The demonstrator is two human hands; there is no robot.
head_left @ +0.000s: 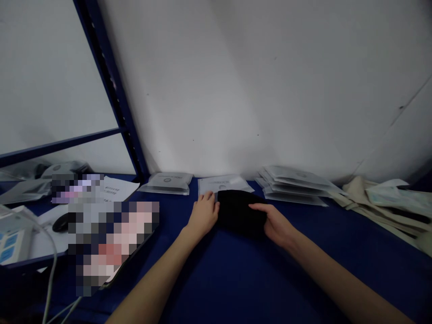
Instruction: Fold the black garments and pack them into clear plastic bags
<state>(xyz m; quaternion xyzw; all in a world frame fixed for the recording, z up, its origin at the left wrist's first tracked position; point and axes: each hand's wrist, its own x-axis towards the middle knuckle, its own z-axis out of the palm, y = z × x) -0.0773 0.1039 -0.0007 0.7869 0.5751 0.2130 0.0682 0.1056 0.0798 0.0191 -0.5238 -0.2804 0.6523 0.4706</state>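
Note:
My right hand (278, 225) grips the right side of a folded piece of black fabric (241, 213), thumb on top and the other fingers hidden beneath. The fabric lies at the middle of the blue table, just in front of a frosted plastic bag (224, 183) with printing on it. My left hand (205, 213) rests at the bag's near left corner, palm down, fingers slightly bent and a little apart. Its thumb side touches the left edge of the fabric. Part of the bag is covered by the fabric and my left fingers.
Against the wall lie another frosted bag (168, 182) on the left and a stack of filled bags (297, 182) on the right. Beige cloth (361, 193) is heaped at far right. On the left are a blurred-out device (121, 243), a mouse (60, 222), papers (118, 190) and a white cable (52, 265).

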